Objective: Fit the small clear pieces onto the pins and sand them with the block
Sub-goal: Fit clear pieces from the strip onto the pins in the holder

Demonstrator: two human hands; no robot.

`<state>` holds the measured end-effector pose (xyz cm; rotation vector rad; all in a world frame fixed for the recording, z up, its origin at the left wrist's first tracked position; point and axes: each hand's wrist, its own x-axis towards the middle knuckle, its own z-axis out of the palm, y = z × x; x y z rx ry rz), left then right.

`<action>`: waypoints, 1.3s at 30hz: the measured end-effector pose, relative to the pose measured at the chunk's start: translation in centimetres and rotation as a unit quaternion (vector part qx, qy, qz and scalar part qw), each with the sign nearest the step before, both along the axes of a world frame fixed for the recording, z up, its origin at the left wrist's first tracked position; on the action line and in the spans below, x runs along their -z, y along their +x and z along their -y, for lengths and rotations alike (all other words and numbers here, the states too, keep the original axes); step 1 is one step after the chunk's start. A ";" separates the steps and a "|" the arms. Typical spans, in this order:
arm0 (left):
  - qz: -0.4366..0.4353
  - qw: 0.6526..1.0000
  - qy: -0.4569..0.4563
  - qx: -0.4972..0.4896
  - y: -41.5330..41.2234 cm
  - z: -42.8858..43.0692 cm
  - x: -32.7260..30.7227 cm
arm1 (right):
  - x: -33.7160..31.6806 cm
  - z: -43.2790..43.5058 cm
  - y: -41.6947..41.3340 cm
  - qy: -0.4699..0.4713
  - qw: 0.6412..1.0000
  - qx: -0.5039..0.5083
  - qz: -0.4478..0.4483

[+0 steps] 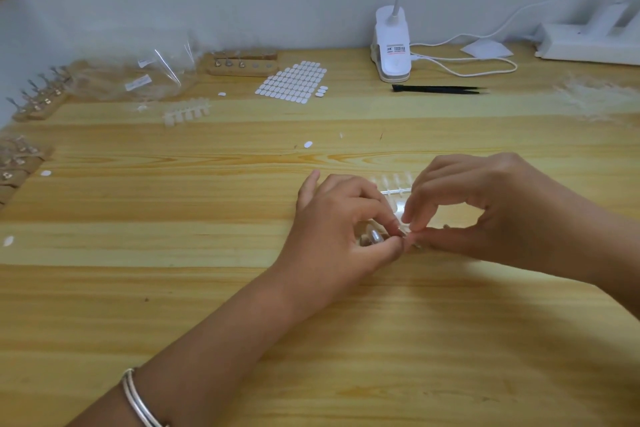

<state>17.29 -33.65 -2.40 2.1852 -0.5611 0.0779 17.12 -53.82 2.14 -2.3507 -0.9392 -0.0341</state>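
Grip: the left hand [341, 218] and right hand [485, 204] meet fingertip to fingertip low over the pale wooden table [346, 340].
Left hand: fingers curled, thumb and forefinger closed round a small shiny metal-headed pin [373, 236], which sits just left of the meeting point.
Right hand: thumb and forefinger pinched tight on what looks like a small clear curved piece [404, 227]; it is blurred, so its exact seating against the pin is unclear.
Just behind the grip: a clear plastic strip of joined tips [393, 188] lies on the table, partly hidden by both hands.
Far behind, to the left: a second white strip of tips [187, 113], a sheet of white oval stickers [292, 81] and a wooden pin stand [242, 66].
Far behind, to the right: black tweezers [438, 89] lie in front of a white clip lamp [393, 45].
Left forearm: two silver bangles [138, 399].
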 end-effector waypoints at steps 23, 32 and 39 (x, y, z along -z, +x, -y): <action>-0.005 1.000 0.011 0.013 0.1 0.0 -0.6 | 0.6 -1.1 -1.0 -0.076 0.988 -0.005 0.136; 0.067 0.996 0.066 0.002 0.3 -0.3 0.1 | -1.5 1.2 2.4 0.000 0.996 0.090 0.004; 0.063 0.985 0.156 0.034 0.6 -0.8 0.1 | 0.6 -0.2 4.5 -0.085 0.985 0.108 -0.102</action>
